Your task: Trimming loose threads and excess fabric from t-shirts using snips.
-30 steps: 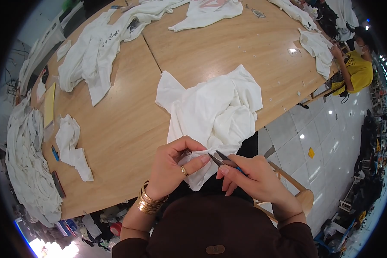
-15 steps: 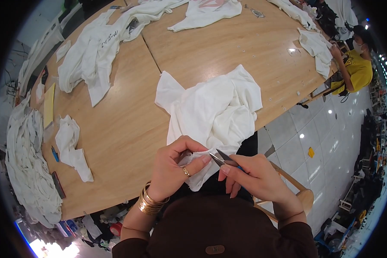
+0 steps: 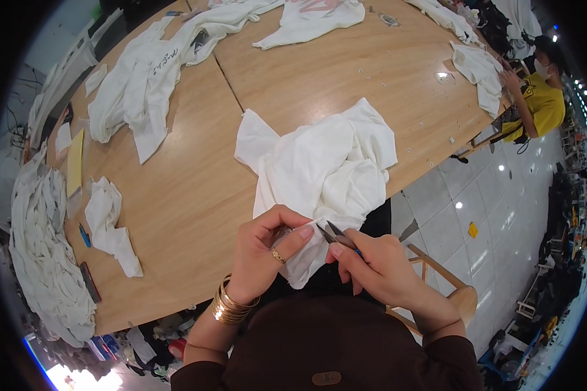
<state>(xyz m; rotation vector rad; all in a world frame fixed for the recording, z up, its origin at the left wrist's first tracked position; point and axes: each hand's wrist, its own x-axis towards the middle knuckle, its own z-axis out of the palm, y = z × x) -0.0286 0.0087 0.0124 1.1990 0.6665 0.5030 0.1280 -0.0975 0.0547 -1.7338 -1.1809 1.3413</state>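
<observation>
A white garment (image 3: 306, 163) lies bunched on the table in front of me, its near end hanging over the edge toward my lap. My left hand (image 3: 267, 244) pinches a fold of it between thumb and fingers. Thread snips (image 3: 338, 236) with dark pointed blades sit in my right hand (image 3: 375, 264), the blades parted and their tips right beside the pinched fold. Only a bit of the blue handle shows between my right fingers. Whether the blades touch the cloth, I cannot tell.
The wooden table (image 3: 195, 169) carries a white garment (image 3: 137, 85) at far left, a smaller white piece (image 3: 111, 225), a blue pen-like item (image 3: 85, 235) and a heaped white pile (image 3: 42, 254). A masked person in a yellow shirt (image 3: 545, 104) handles white cloth at right. A wooden stool (image 3: 460, 303) stands beside me.
The snips and my right hand have shifted slightly left. My left thumb has moved a little up and left along the pinched fold. The garment on the table stays put.
</observation>
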